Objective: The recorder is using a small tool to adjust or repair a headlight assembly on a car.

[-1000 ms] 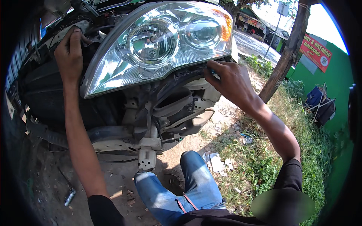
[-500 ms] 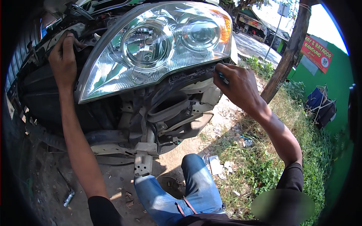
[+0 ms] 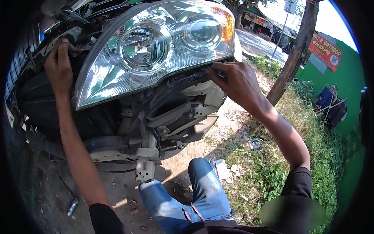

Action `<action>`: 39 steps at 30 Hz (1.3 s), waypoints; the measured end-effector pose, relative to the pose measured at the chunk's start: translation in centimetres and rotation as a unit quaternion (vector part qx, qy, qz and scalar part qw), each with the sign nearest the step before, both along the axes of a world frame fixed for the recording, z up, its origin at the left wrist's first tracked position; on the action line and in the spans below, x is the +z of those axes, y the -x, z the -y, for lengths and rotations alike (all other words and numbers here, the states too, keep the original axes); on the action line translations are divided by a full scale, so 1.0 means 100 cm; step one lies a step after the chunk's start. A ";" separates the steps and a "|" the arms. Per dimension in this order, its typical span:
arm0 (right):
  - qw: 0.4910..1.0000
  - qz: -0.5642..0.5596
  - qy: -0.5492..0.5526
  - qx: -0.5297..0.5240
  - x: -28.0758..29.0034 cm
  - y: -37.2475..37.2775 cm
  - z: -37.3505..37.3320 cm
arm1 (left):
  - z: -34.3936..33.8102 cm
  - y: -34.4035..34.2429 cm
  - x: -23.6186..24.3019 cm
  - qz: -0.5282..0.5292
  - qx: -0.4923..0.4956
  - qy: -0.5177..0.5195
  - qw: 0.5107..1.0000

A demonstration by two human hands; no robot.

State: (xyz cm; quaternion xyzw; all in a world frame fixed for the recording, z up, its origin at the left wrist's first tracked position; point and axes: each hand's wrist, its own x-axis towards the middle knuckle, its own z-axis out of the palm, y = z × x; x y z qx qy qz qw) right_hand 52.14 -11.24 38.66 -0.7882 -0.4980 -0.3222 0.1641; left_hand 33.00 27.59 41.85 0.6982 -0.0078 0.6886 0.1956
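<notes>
A large clear car headlight [image 3: 117, 74] with round reflectors and an orange corner sits at the front of a vehicle whose bumper is off. My left hand [image 3: 59, 68] is closed by the headlight's inner left edge, fingertips pinched beside dark parts; what they grip is hidden. Under the right end of the lamp, my right hand [image 3: 237, 82] is curled, with the thumb and fingers round a small object with a bluish glint. Its kind does not show. The fingertips are close to the black bracket [image 3: 183, 80] below the lamp's lower edge.
Bare metal frame parts [image 3: 145, 169] stick out just before my knees. A metal tool [image 3: 72, 206] lies on the ground at lower left. To the right are a wooden post [image 3: 292, 54], grass, a green wall [image 3: 346, 97] and a folded dark blue object [image 3: 331, 103].
My right hand has shifted left along the headlight's lower edge. The headlight and my left hand appear slightly further left, partly because the view itself has moved.
</notes>
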 end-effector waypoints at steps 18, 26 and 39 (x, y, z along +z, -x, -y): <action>0.993 0.089 0.052 -0.060 0.013 0.032 0.002 | 0.007 0.004 0.001 -0.013 -0.003 0.006 1.000; 0.988 0.116 0.041 -0.095 -0.020 0.006 0.008 | 0.010 0.003 0.001 -0.011 -0.009 0.021 1.000; 0.973 0.150 0.155 -0.078 0.026 0.003 -0.008 | 0.011 0.001 0.001 0.015 0.010 0.007 1.000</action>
